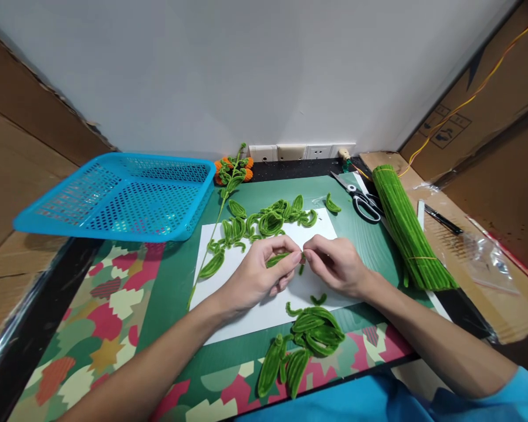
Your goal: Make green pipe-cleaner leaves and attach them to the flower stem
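My left hand pinches a green pipe-cleaner leaf above the white paper. The fingertips of my right hand close on the leaf's thin end, right against the left fingertips; the exact grip is partly hidden. A short green tip hangs below the fingers. Beyond my hands, loose green leaves and curled pieces lie along the paper's far edge. Nearer to me is a second cluster of fuzzy leaves, with small curled bits beside it.
A blue mesh basket stands at the left. Behind lies a long stem with orange flowers. At right are scissors, a banded bundle of green pipe cleaners and a black pen-like tool. Cardboard walls flank the table.
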The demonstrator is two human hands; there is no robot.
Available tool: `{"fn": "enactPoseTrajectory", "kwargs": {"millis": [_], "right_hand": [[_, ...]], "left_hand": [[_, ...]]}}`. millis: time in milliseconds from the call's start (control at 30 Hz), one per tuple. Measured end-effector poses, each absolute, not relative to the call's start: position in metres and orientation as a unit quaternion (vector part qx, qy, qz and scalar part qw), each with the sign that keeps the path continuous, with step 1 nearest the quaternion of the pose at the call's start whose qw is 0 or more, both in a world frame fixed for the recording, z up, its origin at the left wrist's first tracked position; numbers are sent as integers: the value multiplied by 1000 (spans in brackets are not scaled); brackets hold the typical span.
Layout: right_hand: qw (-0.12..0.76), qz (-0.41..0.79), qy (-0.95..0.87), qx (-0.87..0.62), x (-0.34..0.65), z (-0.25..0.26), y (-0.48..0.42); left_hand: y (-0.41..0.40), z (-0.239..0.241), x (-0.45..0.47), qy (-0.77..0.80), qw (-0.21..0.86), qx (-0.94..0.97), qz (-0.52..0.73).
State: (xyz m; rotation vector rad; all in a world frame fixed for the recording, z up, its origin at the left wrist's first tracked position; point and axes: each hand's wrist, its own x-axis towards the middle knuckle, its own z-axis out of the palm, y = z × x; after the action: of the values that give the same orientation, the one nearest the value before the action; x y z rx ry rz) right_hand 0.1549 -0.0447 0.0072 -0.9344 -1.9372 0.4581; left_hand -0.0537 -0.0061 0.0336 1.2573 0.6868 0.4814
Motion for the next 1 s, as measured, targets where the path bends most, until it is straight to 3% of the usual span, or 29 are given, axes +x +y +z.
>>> {"fn": "enactPoseTrajectory", "kwargs": {"millis": [233,367,467,600,833,1000], "right_hand": [[496,448,-590,-453,133,13,-54],[515,552,-486,-440,123,8,-54],[515,595,-433,-439,120,3,-51],[524,580,-437,-446,125,3,-46],[513,446,-586,-441,141,14,-46],[490,469,-572,-460,141,14,-43]], "left_hand": [[-6,28,-60,264,331,840,339],[3,24,-68,176,114,928,309],[9,24,-69,141,37,950,276],[5,24,-63,200,101,920,321],[-8,34,-49,340,509,716,335],[-7,27,-47,356,564,664,338]]}}
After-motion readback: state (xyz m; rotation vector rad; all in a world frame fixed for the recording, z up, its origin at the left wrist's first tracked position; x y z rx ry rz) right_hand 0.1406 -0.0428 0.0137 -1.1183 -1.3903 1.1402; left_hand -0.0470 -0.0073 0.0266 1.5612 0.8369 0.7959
